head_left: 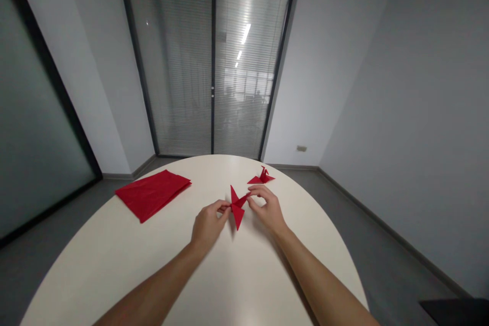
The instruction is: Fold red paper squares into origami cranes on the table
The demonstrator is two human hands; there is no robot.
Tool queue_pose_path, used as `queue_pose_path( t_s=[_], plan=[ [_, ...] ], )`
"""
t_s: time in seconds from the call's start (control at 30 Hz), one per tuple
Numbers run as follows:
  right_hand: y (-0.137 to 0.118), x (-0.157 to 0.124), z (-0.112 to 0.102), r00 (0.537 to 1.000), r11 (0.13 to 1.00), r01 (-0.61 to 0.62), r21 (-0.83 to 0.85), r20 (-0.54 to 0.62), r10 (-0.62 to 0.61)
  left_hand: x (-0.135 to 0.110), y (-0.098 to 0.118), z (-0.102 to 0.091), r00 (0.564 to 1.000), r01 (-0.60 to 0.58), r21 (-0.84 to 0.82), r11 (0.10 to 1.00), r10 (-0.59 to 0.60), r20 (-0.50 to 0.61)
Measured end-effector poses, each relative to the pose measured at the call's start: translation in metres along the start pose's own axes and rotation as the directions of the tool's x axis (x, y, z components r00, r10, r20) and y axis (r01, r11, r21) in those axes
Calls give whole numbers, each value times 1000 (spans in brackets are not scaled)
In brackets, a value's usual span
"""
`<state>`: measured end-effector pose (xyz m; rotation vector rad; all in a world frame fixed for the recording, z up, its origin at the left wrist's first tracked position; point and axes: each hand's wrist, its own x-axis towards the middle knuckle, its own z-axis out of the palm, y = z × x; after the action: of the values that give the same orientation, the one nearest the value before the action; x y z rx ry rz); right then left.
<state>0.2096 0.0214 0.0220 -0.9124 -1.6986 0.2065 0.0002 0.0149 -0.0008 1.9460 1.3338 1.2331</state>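
Note:
Between my two hands is a red origami crane [238,206], its wings spread, one toward the far side and one toward me. My left hand [212,220] pinches its left tip between thumb and fingers. On the other side, the thumb and index finger of my right hand [268,209] are closed on the right tip. A second red paper crane [263,177] rests on the table just beyond my right hand, touched by neither hand.
The round white table [206,285] carries a stack of red paper sheets [153,193] at its left. Past the far edge stand a glass partition with blinds [183,71] and a wall with an outlet [301,148]. A dark object [456,311] shows at bottom right.

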Motion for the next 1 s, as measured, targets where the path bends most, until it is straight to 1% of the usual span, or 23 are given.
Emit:
queue_pose_path(
  t_s=[0.1, 0.23, 0.47, 0.67, 0.73, 0.9, 1.0],
  plan=[
    [-5, 0, 0, 999, 1000, 29, -10, 14, -29, -1, 1, -1, 1000, -10, 19, 1000, 10, -2],
    [-10, 1, 1, 999, 999, 31, -37, 28, -30, -1, 2, -2, 1000, -30, 41, 999, 30, 6],
    [-10, 0, 1, 998, 995, 56, -80, 18, -55, -2, 2, -2, 997, -82, 78, 994, 81, 14],
    [-14, -2, 0, 988, 978, 144, -149, 72, -134, -2, 5, -2, 997, -79, 114, 990, 78, 10],
    [-14, -2, -1, 986, 978, 154, -144, 80, -144, -2, 4, -2, 997, -74, 105, 992, 74, 8],
    [-14, 0, -3, 987, 985, 136, -104, 105, -126, -1, 0, -2, 998, -57, 83, 995, 57, 2],
    [-12, 1, -4, 988, 988, 130, -83, 95, -122, -1, 0, -2, 998, -56, 84, 995, 56, 7]
  ],
)
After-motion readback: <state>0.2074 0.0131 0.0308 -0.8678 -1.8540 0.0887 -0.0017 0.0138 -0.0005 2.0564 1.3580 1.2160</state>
